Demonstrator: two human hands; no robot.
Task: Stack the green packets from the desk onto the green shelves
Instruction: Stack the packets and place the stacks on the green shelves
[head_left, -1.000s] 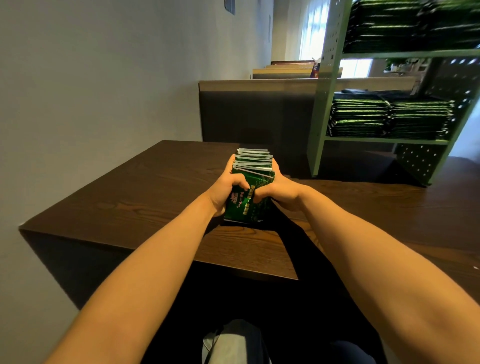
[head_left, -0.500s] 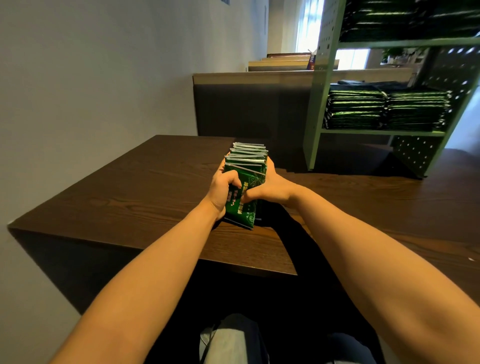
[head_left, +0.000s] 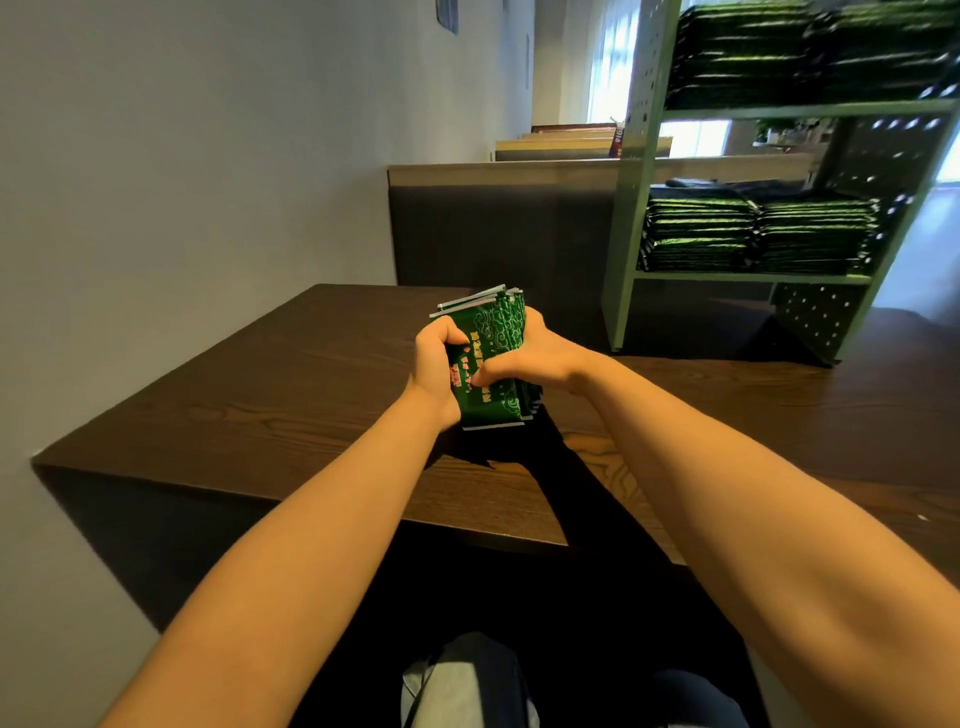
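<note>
A bundle of green packets (head_left: 493, 338) with printed patterns is held above the dark wooden desk (head_left: 260, 395), tilted so its front face shows. My left hand (head_left: 436, 364) grips its left side and my right hand (head_left: 524, 358) grips its right side, thumbs curled over the front. The green shelves (head_left: 623, 218) stand on the desk at the right. Stacks of green packets (head_left: 753, 234) lie on the middle shelf, and more packets (head_left: 779, 52) fill the shelf above.
A grey wall runs along the left. A dark partition (head_left: 493, 228) stands behind the desk, with further desks beyond it. My legs show below the desk's near edge (head_left: 467, 525).
Both hands have lifted the bundle off the desk and tipped it up, so its printed front now faces me. The view has shifted slightly.
</note>
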